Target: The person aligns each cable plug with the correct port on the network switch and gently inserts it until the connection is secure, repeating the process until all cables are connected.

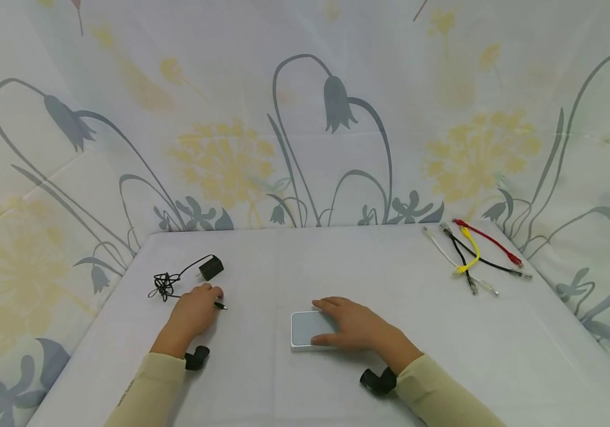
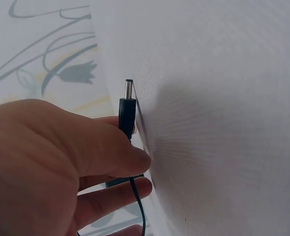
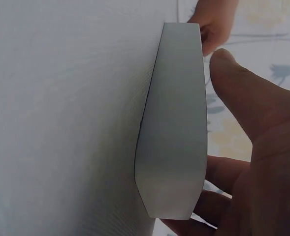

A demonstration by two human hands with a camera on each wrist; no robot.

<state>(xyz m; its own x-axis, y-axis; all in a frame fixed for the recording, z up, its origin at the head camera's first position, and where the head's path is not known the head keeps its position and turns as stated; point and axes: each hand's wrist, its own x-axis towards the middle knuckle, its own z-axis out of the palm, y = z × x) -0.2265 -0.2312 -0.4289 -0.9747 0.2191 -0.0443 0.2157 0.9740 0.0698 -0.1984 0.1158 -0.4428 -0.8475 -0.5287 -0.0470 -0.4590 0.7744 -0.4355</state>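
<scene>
My left hand [image 1: 194,313] pinches the black barrel plug [image 2: 127,114] of a power adapter between thumb and fingers, its metal tip sticking out past them. From there the thin black cord runs to a tangled bundle [image 1: 164,285] and on to the black adapter block [image 1: 211,268], just beyond that hand. A flat white rectangular box [image 1: 309,327] with a grey top lies on the table's middle. Over its right part reaches my right hand [image 1: 360,325], fingers and thumb spread. In the right wrist view the box's pale side [image 3: 179,108] faces the camera; whether the fingers touch it is unclear.
Short network cables lie loosely crossed at the back right: a red one [image 1: 488,239], a yellow one [image 1: 476,249], black ones and a white one. A white cloth covers the table [image 1: 262,379]. Behind it hangs a flower-patterned curtain [image 1: 305,136].
</scene>
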